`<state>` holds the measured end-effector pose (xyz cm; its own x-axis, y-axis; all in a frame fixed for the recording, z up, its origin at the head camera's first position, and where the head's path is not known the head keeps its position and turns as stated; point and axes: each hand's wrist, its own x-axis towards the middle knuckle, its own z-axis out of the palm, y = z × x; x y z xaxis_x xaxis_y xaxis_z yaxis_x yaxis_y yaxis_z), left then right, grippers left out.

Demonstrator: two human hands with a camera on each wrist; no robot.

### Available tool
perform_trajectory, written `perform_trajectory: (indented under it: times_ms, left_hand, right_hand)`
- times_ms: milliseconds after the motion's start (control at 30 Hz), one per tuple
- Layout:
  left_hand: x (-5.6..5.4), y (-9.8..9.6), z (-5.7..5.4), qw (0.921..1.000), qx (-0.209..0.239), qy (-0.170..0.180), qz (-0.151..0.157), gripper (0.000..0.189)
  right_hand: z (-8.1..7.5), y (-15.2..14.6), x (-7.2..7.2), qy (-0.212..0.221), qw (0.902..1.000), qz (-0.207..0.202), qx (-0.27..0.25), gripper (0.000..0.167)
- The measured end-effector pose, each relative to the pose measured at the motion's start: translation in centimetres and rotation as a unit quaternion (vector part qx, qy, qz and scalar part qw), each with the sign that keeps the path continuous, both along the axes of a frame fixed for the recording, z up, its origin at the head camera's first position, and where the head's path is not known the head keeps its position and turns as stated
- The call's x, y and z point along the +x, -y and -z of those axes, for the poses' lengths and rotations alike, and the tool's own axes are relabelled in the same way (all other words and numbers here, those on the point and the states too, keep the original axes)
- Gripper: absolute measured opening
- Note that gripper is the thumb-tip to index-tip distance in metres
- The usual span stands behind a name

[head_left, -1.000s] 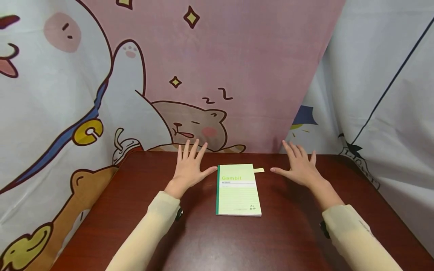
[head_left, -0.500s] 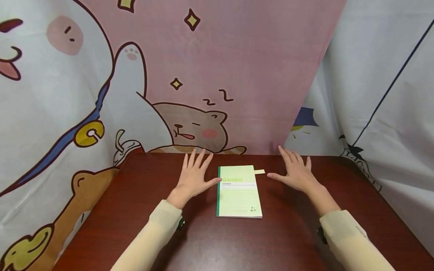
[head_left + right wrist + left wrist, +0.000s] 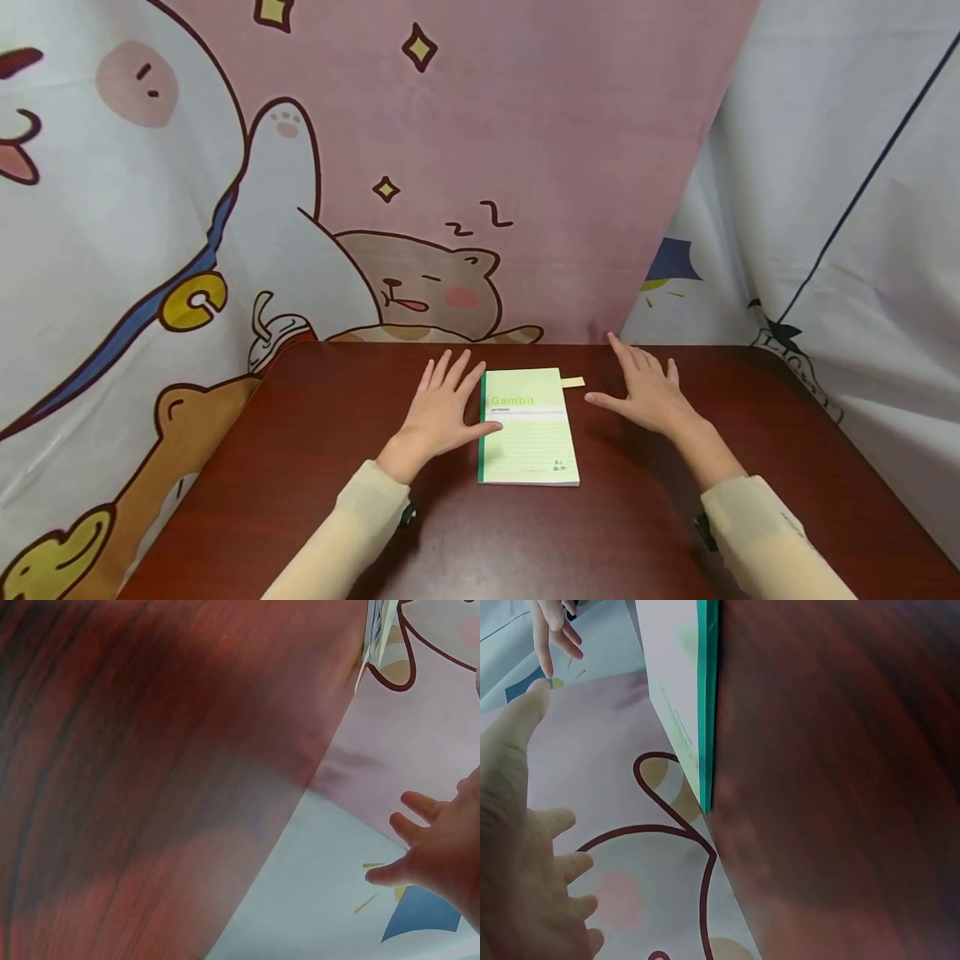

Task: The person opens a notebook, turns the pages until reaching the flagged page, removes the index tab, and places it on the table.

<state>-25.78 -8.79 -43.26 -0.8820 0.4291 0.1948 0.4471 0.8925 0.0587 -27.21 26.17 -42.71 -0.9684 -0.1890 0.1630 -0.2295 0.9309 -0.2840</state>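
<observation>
A pale green notebook (image 3: pixel 528 442) with a dark green spine and the word "Gambit" lies closed in the middle of the table. A cream paper tab (image 3: pixel 573 382) sticks out from its upper right edge. My left hand (image 3: pixel 441 417) hovers at the spine side, fingers spread, its thumb overlapping the cover in the head view. On the other side my right hand (image 3: pixel 651 390) is held apart from the notebook, fingers spread and thumb pointing toward the tab. Neither hand holds anything. In the left wrist view the green spine (image 3: pixel 708 705) runs past the left thumb.
The dark red wooden table (image 3: pixel 480 550) reaches back to a pink and white cartoon curtain (image 3: pixel 570 167). More white cloth (image 3: pixel 862 208) hangs along the right side. Beige sleeves cover both forearms.
Both hands have come lower and nearer the person and closer in toward the notebook. The left thumb now overlaps its cover. The notebook stays in place.
</observation>
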Motion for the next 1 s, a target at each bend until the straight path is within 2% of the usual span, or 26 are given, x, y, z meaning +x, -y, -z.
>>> perform_trajectory:
  times_ms: [133,367,533,1000]
  left_hand:
    - [0.4,-0.3,0.3,0.9996,-0.002,0.013,0.024,0.1]
    - [1.1,-0.8,0.6,0.998,-0.006,0.04,0.05,0.101]
    - [1.5,-1.1,0.9,0.996,-0.01,0.056,0.069,0.101]
    - [1.9,-1.1,1.5,0.988,0.003,0.095,0.121,0.098]
  right_hand:
    - [0.1,0.2,0.1,0.006,0.9999,-0.003,-0.008,0.115]
    - [0.6,0.7,0.0,0.01,0.9994,-0.03,-0.012,0.113]
    - [1.0,1.3,0.0,0.025,0.9983,-0.041,-0.032,0.111]
    - [2.0,2.8,0.4,0.067,0.9941,-0.063,-0.058,0.099]
